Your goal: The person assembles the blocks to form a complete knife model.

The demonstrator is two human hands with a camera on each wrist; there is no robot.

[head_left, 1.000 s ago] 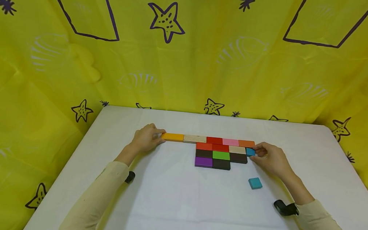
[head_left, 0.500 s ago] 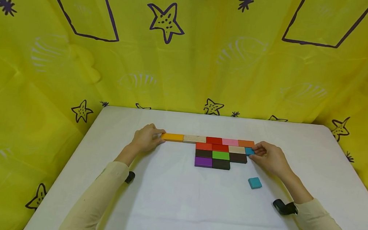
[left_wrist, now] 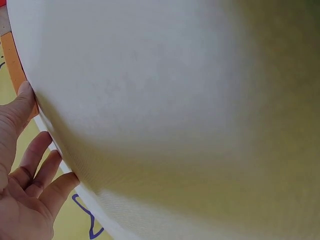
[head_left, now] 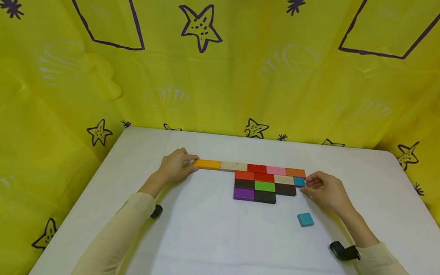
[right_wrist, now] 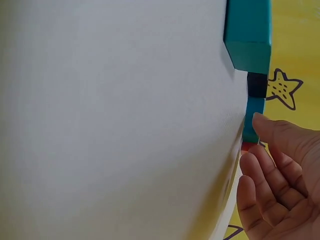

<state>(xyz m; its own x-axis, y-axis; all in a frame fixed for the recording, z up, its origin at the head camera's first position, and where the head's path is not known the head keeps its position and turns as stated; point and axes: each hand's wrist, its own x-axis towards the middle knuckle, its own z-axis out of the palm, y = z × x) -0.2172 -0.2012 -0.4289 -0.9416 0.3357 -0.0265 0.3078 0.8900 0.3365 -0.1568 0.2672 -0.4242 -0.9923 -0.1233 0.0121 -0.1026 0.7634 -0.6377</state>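
My left hand (head_left: 176, 165) holds the left end of a yellow-orange block (head_left: 207, 165) between thumb and fingers; in the left wrist view the thumb (left_wrist: 24, 97) lies against that block's near side. My right hand (head_left: 327, 191) is just off the right end of a small blue block (head_left: 299, 182), its fingers loosely bent. From the right wrist the thumb tip overlaps the blue block (right_wrist: 254, 111) in view; contact is hard to tell. The blue block ends the second row, beside a plain wood block (head_left: 284, 179). An orange block (head_left: 295, 173) ends the top row.
Below the second row lie dark brown blocks (head_left: 285, 189), a green one (head_left: 264, 186) and a purple one (head_left: 244, 194), laid flat and close together. A loose teal block (head_left: 305, 219) sits nearer on the white table (head_left: 211, 241). Behind hangs a yellow cloth (head_left: 225, 77).
My right hand has drawn slightly right from the blue block, uncovering its right end. The left hand and the rows of blocks stay as they were.
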